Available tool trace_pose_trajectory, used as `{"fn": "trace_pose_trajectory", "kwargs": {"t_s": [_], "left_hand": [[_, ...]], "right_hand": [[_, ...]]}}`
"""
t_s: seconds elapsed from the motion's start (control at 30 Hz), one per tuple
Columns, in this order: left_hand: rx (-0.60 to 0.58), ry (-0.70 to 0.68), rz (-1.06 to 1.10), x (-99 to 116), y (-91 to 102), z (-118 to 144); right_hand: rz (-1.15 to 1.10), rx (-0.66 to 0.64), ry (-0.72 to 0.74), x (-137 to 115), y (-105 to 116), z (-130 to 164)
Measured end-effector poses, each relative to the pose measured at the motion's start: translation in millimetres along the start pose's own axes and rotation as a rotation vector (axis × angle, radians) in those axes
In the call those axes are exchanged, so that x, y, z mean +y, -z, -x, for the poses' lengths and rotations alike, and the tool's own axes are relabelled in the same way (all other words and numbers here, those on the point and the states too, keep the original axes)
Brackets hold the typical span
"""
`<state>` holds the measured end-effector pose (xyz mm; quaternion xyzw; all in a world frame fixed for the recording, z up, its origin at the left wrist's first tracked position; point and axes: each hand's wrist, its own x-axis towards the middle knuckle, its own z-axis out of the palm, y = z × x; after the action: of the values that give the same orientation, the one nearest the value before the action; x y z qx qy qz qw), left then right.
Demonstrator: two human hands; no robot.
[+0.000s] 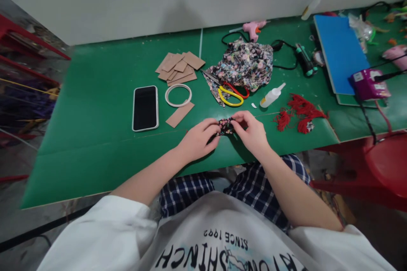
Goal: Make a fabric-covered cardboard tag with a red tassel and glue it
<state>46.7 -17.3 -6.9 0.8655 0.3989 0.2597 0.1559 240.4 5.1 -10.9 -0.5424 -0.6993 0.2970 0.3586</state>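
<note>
green table (95, 135), white wall (127, 0), red chair (381, 169)

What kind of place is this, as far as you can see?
Probably a craft worktable: a glue gun, scissors and floral cloth lie on the green table.

The person wears a white short-sleeved T-shirt (222, 237) with loose sleeves (104, 228) that end above the elbows, leaving both forearms bare down to the hands. Black block lettering runs across the chest, including "SINCE 1992", beside a pale blue graphic. Below the shirt are shorts (235, 190) in a dark blue and white plaid check.
</note>
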Motion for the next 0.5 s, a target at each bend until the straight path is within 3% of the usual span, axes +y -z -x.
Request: {"fn": "trace_pose_trajectory", "kwargs": {"t_s": [0.13,0.23,0.3,0.5], "left_hand": [[0.212,0.348,0.324,2,7.5,5],[0.192,0.638,0.722,2,10.0,4],[0.136,0.775,0.865,1,11.3,1],[0.081,0.908,0.908,-4,15.9,-7]], "right_hand": [[0.054,-0.036,0.128,-13,-7,0],[0.230,-0.078,0.312,-22,-20,2],[0.321,-0.124,0.418,-27,-30,3],[0.280,-0.145,0.516,-34,-46,10]]}}
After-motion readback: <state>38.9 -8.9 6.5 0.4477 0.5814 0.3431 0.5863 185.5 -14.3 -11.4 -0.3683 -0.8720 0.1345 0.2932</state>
